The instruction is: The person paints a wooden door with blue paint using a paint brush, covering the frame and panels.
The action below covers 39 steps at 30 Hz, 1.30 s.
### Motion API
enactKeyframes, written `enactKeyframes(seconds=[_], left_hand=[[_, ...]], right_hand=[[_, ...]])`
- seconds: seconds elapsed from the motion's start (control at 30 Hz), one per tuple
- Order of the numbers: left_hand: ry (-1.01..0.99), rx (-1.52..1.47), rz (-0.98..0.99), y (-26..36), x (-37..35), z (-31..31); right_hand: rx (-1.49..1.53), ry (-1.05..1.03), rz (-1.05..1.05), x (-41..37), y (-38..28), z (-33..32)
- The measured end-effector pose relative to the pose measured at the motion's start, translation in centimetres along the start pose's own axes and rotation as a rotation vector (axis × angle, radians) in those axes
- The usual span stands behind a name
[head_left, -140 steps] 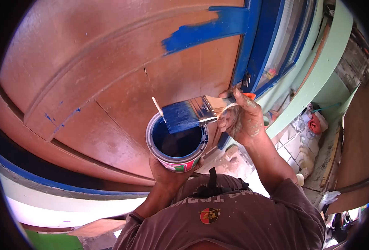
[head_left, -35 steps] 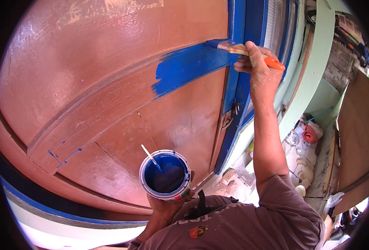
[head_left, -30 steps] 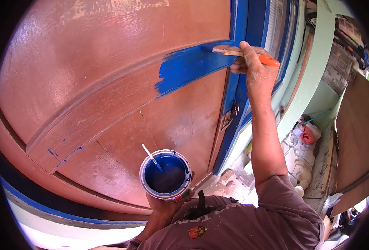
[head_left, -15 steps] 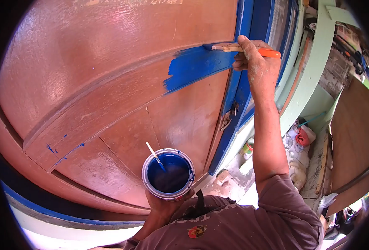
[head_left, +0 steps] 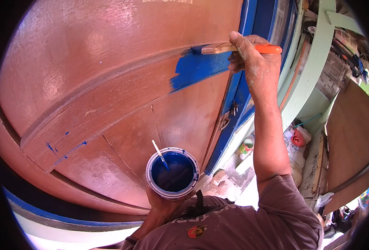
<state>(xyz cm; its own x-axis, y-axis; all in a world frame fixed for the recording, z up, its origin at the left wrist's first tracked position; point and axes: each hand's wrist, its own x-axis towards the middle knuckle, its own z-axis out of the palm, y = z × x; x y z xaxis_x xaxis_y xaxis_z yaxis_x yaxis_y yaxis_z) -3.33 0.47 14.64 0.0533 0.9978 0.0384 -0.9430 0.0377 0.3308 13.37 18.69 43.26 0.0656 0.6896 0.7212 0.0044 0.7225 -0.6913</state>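
My right hand [head_left: 256, 56] grips a paintbrush [head_left: 217, 48] with an orange-tipped handle. Its bristles touch the upper edge of a blue painted patch [head_left: 201, 68] on the brown door [head_left: 122, 100]. Low in front of my body, my left hand [head_left: 164, 203] holds a paint can [head_left: 196, 177] from below, its fingers mostly hidden by the can. Dark blue paint [head_left: 174, 173] fills part of the can. A thin white-handled brush [head_left: 159, 154] leans inside against the rim, its tip in the paint.
A blue door frame [head_left: 234, 121] with a latch [head_left: 233, 109] runs along the right of the door. Further right stand a pale green post [head_left: 313, 71], a small tin [head_left: 246, 146], a brown board [head_left: 351, 137] and assorted clutter. Small blue marks [head_left: 51, 146] dot the door's lower left.
The paintbrush has slid left along the upper edge of the blue patch, extending the paint there. The view has shifted slightly; the paint can stays in my left hand.
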Motion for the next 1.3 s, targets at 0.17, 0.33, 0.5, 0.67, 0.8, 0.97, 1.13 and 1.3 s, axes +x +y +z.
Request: enactKeyframes(seconds=[0.17, 0.33, 0.5, 0.67, 0.8, 0.97, 1.13, 1.3], left_hand=[[-0.013, -0.120, -0.051, 0.2, -0.4, 1.5], [-0.126, -0.263, -0.058, 0.6, -0.8, 1.5], [-0.128, -0.248, -0.079, 1.0, -1.1, 1.0], [0.010, -0.054, -0.042, 1.1, -1.4, 1.0], [0.042, 0.032, -0.001, 1.8, -2.1, 0.7], [0.066, 0.162, 0.012, 3.0, -3.7, -0.1], [0.097, 0.506, 0.043, 3.4, -4.6, 0.2], [0.067, 0.857, 0.066, 1.8, -4.1, 2.4]], right_hand=[[-0.018, -0.028, -0.017, -0.5, -0.8, 0.6], [-0.019, -0.044, -0.019, -1.2, -2.0, 1.2], [0.020, -0.106, -0.035, -2.0, -3.0, 2.0], [0.095, -0.169, -0.060, -2.8, -4.0, 2.5], [0.250, -0.122, -0.098, -3.9, -4.1, 1.6], [0.374, 0.067, -0.140, -6.0, -1.4, 0.0], [0.675, -0.144, -0.098, -8.8, 2.0, 1.8], [0.505, 0.049, 0.029, -6.3, 5.1, 0.8]])
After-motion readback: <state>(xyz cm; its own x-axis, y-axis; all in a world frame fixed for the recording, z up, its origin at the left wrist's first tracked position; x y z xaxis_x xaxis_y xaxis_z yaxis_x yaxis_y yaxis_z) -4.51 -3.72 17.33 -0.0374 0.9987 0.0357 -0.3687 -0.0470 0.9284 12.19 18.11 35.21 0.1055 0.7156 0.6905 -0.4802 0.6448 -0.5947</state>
